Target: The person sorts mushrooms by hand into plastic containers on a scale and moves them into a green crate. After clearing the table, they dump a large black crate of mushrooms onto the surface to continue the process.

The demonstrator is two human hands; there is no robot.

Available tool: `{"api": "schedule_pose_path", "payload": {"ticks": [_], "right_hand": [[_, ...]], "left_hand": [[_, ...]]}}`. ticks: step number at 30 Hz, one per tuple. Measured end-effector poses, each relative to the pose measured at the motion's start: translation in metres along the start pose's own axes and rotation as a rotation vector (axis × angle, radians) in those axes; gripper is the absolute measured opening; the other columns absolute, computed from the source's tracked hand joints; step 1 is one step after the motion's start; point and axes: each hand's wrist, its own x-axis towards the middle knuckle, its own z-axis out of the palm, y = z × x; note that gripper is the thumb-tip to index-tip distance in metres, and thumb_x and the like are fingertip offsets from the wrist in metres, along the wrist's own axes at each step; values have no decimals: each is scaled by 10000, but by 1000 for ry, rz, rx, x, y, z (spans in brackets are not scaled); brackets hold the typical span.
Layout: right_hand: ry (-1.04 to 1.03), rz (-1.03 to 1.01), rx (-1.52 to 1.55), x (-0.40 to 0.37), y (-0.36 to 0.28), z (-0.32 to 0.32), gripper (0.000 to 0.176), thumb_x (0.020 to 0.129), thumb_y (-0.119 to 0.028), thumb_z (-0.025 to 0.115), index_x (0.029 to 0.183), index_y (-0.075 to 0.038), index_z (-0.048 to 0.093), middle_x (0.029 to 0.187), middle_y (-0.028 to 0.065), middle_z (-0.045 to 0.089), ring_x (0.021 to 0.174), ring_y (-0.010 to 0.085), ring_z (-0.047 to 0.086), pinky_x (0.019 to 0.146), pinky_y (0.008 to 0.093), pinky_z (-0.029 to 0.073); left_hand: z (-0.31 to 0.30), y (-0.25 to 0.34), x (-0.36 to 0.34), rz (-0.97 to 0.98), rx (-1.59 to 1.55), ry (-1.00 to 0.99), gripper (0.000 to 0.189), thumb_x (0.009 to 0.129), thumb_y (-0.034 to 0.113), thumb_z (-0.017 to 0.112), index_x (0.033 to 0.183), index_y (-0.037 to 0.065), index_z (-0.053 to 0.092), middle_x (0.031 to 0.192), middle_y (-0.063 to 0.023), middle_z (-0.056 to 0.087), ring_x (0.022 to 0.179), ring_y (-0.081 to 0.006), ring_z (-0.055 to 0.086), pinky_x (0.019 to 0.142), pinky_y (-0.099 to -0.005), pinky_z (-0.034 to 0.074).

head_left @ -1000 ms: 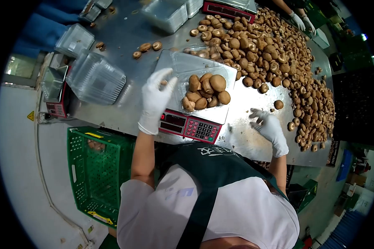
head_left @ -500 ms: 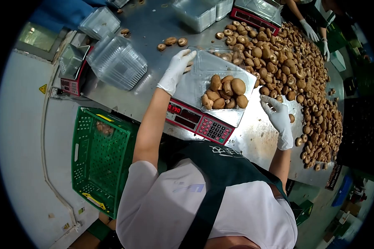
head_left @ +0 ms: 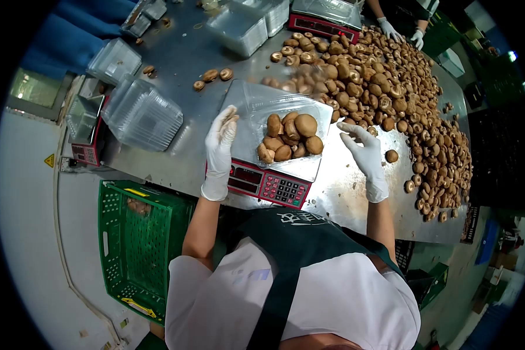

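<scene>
A clear plastic clamshell box (head_left: 291, 160) holding several brown mushrooms (head_left: 290, 137) sits on the metal pan of a red digital scale (head_left: 268, 182). Its transparent lid is folded back, away from me. My left hand (head_left: 219, 153), in a white glove, is over the left edge of the scale, beside the box; its fingers are loosely bent and hold nothing I can see. To the right of the scale, my gloved right hand (head_left: 366, 156) is over the bare metal with thumb and fingers apart. Close to its fingertips lies the edge of the large mushroom pile (head_left: 385, 87).
Stacked clear boxes (head_left: 143, 114) stand on the left of the table, more boxes (head_left: 239, 29) at the back. A second red scale (head_left: 324, 24) is behind the pile, a third (head_left: 86, 153) far left. A green crate (head_left: 140, 251) stands below left. Another person's gloved hands (head_left: 389, 29) are across the table.
My left hand has come down from the lid side toward me, to the scale's left edge. My right hand has shifted slightly and stays apart from the mushrooms. The view has moved a little.
</scene>
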Motion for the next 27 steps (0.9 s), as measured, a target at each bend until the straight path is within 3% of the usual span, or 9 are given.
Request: {"api": "schedule_pose_path", "payload": {"ticks": [3, 7, 9, 13, 15, 17, 21, 25, 27], "right_hand": [[-34, -334, -163, 8, -11, 20, 344, 740, -185, 738, 1068, -107, 669, 1014, 70, 662, 921, 191, 601, 805, 300, 487], [-213, -593, -638, 21, -44, 55, 631, 669, -267, 748, 1245, -133, 528, 1207, 128, 557, 1161, 322, 464, 983, 479, 360], [-327, -596, -858, 31, -41, 74, 624, 650, -247, 755, 1226, -121, 551, 1242, 110, 550, 1195, 309, 444, 1004, 443, 357], [-279, -656, -772, 41, -42, 70, 573, 661, -227, 751, 1195, -106, 583, 1219, 126, 561, 1179, 308, 476, 1002, 425, 375], [-268, -438, -173, 38, -46, 54, 503, 692, -235, 748, 1148, -69, 617, 1139, 128, 596, 1122, 306, 525, 983, 404, 412], [-268, -268, 184, 33, -49, 32, 494, 723, -192, 746, 1180, -66, 607, 1158, 100, 614, 1079, 208, 572, 948, 335, 441], [71, 93, 479, 27, -13, -10, 445, 779, -150, 709, 1200, -57, 593, 1156, 88, 621, 1031, 186, 600, 914, 310, 464], [301, 135, -45, 7, 133, -37, 455, 806, -142, 656, 1228, -9, 549, 1076, 105, 657, 951, 207, 635, 832, 306, 497], [101, 356, -588, -13, 163, -45, 488, 778, -148, 674, 1233, -29, 545, 1003, 146, 672, 919, 215, 651, 825, 313, 499]], "left_hand": [[0, -8, 3, -60, 24, 104, 430, 959, 318, 499, 1267, 18, 516, 1231, -99, 561, 1108, -191, 549, 927, -311, 426], [10, -9, 11, -71, -21, 99, 391, 920, 236, 584, 1233, 5, 546, 1183, -73, 584, 1053, -144, 549, 915, -268, 421], [14, -8, 12, -74, -37, 76, 384, 902, 203, 613, 1222, -1, 554, 1169, -65, 589, 1035, -128, 546, 914, -253, 418], [10, -6, 15, -94, -12, 91, 379, 884, 158, 632, 1215, -9, 557, 1164, -57, 587, 1016, -111, 540, 922, -234, 411], [3, -7, 16, -104, 7, 103, 374, 886, 158, 627, 1214, -8, 557, 1166, -61, 588, 1026, -115, 542, 924, -237, 412], [-4, -8, 19, -148, -33, 146, 362, 888, 152, 622, 1210, -1, 562, 1176, -64, 591, 1042, -124, 547, 930, -244, 413], [-20, -13, 30, -206, -21, 163, 391, 894, 236, 614, 1222, 30, 562, 1202, -53, 584, 1069, -147, 553, 923, -291, 420], [-29, -19, 45, -327, -8, 172, 398, 902, 250, 585, 1243, 47, 552, 1201, -62, 575, 1077, -168, 552, 926, -323, 418], [-27, -19, 53, -336, 8, 169, 410, 898, 268, 583, 1244, 51, 550, 1207, -71, 566, 1085, -187, 550, 938, -342, 409]]}}
